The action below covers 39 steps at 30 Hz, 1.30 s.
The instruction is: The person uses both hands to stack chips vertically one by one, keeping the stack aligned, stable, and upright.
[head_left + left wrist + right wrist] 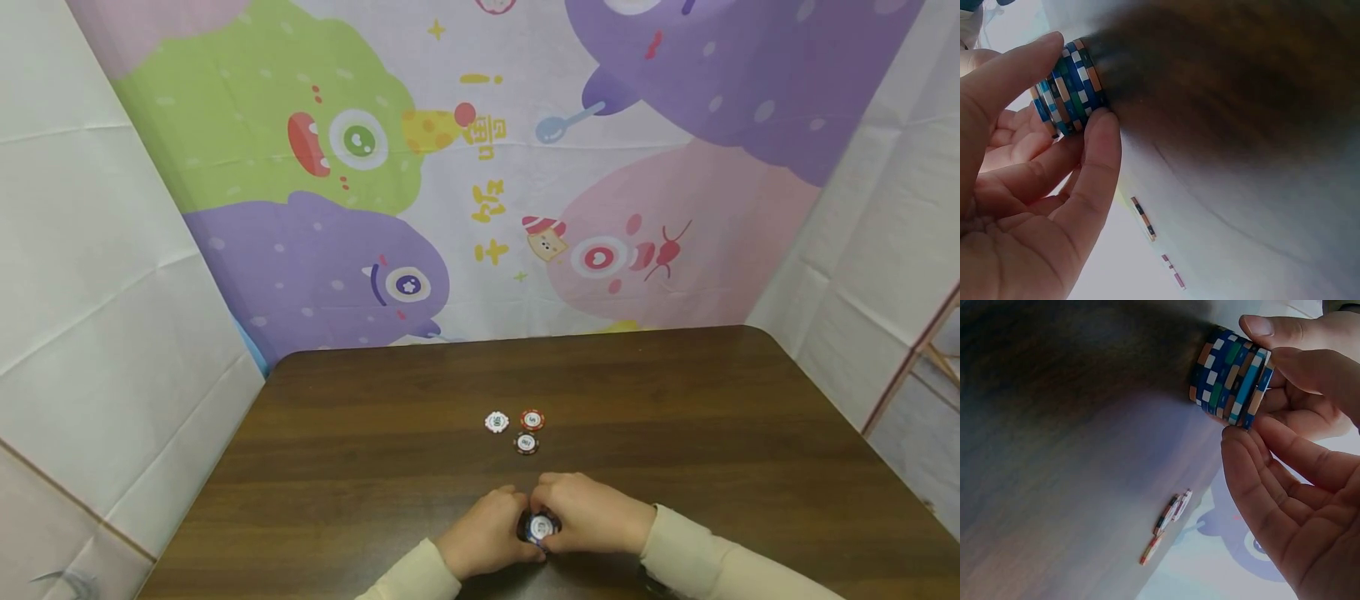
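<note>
A short stack of poker chips (540, 527) stands on the table near its front edge, a blue-rimmed chip on top. In the left wrist view the stack (1071, 87) shows blue, green, white and orange edge marks. From the left, my left hand (489, 531) holds the stack between thumb and fingers. My right hand (592, 514) grips it from the other side, as the right wrist view shows with thumb and fingertips at the stack (1230, 378). The uppermost chip sits slightly askew there. Fingers hide part of the stack's sides.
Beyond the hands lie three loose chips: a white one (496, 422), a red one (532, 419) and a dark one (526, 443). They lie flat on the brown wooden table (360, 467). A cartoon-printed cloth (480, 317) hangs behind the table's far edge.
</note>
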{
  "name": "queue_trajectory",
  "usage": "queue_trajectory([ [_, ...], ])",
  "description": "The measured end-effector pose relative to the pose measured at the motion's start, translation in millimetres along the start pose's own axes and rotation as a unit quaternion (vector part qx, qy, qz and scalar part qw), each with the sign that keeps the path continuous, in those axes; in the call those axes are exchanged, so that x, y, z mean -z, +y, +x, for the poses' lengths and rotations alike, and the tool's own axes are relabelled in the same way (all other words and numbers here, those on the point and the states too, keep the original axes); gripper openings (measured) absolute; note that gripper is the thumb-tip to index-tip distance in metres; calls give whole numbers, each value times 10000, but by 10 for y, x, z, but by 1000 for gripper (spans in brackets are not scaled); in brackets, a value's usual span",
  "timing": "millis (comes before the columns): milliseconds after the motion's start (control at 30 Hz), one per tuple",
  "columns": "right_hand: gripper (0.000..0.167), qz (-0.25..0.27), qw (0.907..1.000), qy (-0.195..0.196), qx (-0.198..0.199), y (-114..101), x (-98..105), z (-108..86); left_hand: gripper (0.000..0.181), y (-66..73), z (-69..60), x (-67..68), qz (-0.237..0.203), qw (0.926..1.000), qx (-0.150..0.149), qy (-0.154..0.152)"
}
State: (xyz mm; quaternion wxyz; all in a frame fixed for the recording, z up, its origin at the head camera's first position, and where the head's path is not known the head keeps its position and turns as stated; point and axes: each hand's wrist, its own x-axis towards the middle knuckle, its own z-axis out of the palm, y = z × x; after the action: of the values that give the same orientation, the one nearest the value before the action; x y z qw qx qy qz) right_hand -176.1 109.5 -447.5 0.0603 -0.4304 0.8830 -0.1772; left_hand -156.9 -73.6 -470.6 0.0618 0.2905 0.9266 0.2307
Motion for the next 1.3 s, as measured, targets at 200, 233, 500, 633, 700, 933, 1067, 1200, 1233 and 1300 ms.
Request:
queue_trajectory([
  [200,18,-56,10000,25,7,-7,-8,-6,36,3,-2,6,9,10000,16,42],
  [233,18,-59,10000,24,1,-8,-8,-8,36,3,-1,6,23,10000,11,49],
  [500,18,-33,10000,14,-33,-16,-11,-12,35,6,-2,14,143,9999,-57,60],
  [633,18,13,10000,25,-44,-10,-18,-11,34,9,-3,20,148,9998,-88,47],
  [700,18,30,10000,33,-47,-5,-24,-11,34,9,-3,19,148,9998,-99,42],
  [933,17,42,10000,36,-53,-3,-28,-10,33,9,1,15,138,9999,-81,13],
  [1067,19,96,9999,37,-80,0,-26,-6,32,8,3,8,164,9999,-50,12],
  [1200,20,154,9998,66,-56,18,-27,-5,31,11,0,12,173,9998,-60,22],
  [1233,20,165,9998,81,-37,25,-24,-6,30,12,-1,13,177,9998,-64,20],
  [1300,20,171,9998,120,17,42,-9,-7,30,15,-1,17,181,9998,-69,11],
])
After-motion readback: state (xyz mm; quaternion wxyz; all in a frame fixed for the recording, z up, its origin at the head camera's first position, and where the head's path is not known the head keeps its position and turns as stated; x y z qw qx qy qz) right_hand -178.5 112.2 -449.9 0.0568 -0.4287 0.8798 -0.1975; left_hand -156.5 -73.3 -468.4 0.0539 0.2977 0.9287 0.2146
